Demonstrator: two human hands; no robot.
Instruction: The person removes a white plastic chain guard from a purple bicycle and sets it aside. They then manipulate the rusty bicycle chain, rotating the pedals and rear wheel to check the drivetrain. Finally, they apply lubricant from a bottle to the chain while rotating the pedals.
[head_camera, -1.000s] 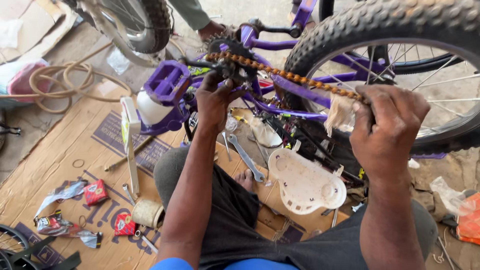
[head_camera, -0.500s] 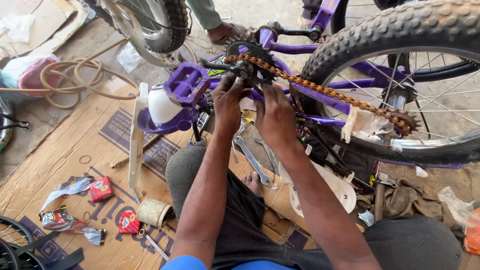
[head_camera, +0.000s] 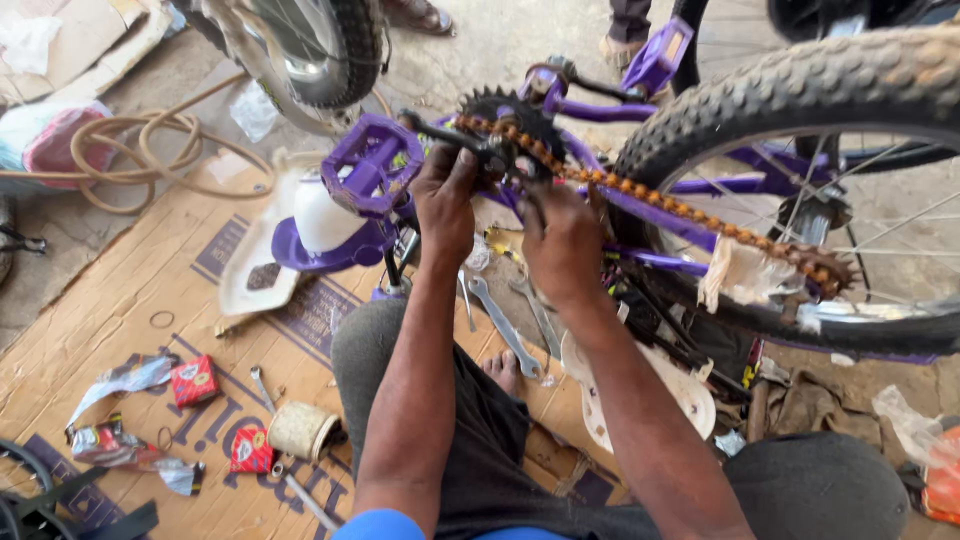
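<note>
both hands (head_camera: 445, 200) (head_camera: 560, 240) crowded, seemingly gripping, at chainring (head_camera: 505, 115) edge

Both your bare forearms reach forward from the bottom of the view, close together and nearly parallel. Your left hand (head_camera: 445, 205) is curled shut, knuckles up, fingers folded under. Your right hand (head_camera: 560, 240) sits just beside it, fingers bent downward and pinched together.

Rear tyre (head_camera: 800, 90) and purple pedal (head_camera: 372, 165) hem the chainring (head_camera: 500, 115).
</note>
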